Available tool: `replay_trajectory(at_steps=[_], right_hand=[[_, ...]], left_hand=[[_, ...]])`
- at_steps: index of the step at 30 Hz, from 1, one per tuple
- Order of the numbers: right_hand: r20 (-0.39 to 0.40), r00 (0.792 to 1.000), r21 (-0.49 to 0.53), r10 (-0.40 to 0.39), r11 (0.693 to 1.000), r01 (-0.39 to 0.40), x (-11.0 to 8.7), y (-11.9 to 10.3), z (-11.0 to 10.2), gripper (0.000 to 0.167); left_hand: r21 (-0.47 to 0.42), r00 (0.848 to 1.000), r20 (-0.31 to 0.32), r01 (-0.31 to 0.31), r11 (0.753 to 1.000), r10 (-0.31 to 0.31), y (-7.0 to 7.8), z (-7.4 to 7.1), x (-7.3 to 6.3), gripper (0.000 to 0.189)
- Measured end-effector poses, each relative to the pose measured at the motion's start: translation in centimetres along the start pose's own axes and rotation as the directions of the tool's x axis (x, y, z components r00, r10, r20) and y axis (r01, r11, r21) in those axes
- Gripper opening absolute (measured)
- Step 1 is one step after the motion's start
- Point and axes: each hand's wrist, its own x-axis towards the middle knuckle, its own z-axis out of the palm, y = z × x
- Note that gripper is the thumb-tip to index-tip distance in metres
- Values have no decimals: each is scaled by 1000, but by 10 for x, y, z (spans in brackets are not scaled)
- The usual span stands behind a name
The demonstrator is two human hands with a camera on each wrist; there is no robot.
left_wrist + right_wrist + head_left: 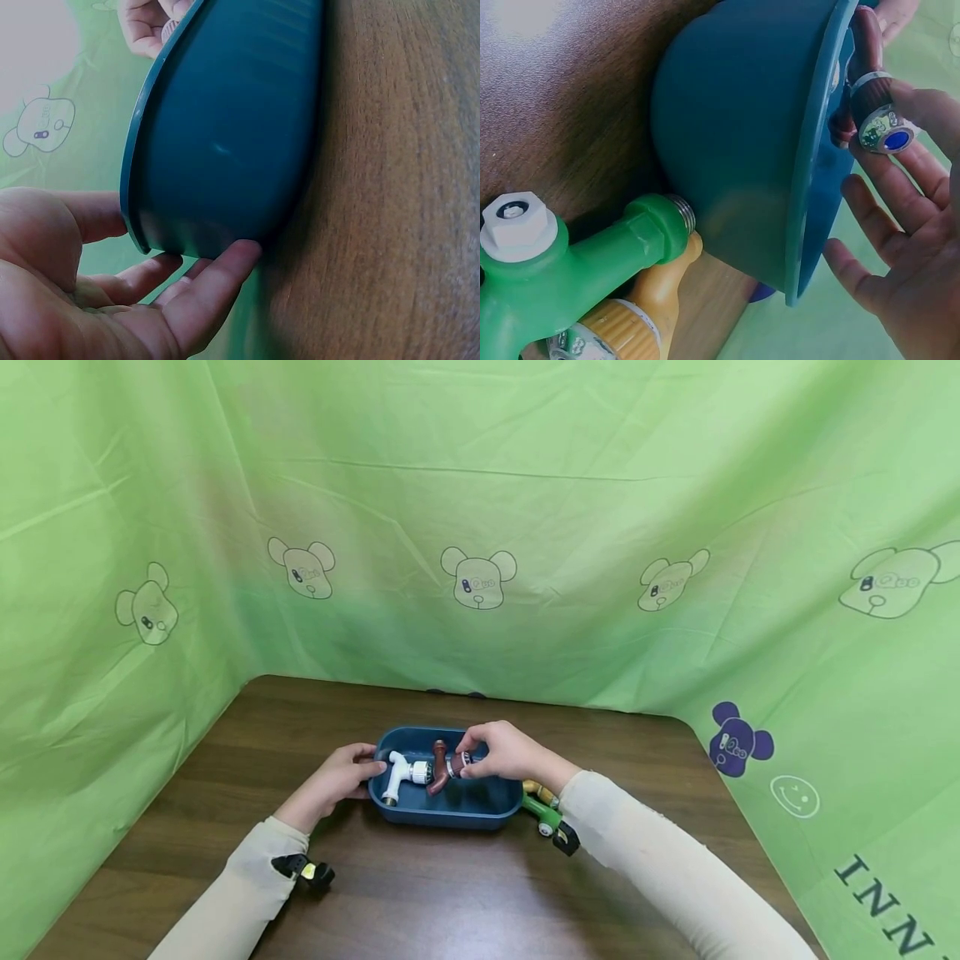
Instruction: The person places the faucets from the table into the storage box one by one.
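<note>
Head view: A blue tub (pixel 450 819) stands on the wooden surface (pixel 420 893). The left hand (pixel 347 772) grips its left end, thumb at the rim and fingers on the outside. The right hand (pixel 510 753) reaches over the tub and pinches the handle end of a brown tap (pixel 439 768). The brown tap is within the tub's outline, near its middle; whether it rests on the bottom cannot be told. A white tap (pixel 397 775) lies inside at the left end, its handle toward the brown tap. Beside the tub's right end are a green tap (pixel 542 812) and a yellow tap (pixel 542 792), partly covered by the right sleeve (pixel 622 827). Green printed cloth (pixel 480 468) hangs behind.

Left wrist view: The tub's outer wall is seen close. The left thumb meets the rim; fingertips press the wall below it. The right hand shows partly beyond the rim.

Right wrist view: Thumb and forefinger hold the brown tap by its ribbed handle, which has a blue disc on its cap. The remaining fingers are spread. The green tap's threaded end points at the tub wall; contact cannot be confirmed.
</note>
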Motion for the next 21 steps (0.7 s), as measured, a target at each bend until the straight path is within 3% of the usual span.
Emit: replay_trajectory(at_steps=[21], right_hand=[[11,1000,15,24,1000,-24,4,-5,-1,22]], left_hand=[[5,1000,-2,7,1000,-7,0,0,1,53]])
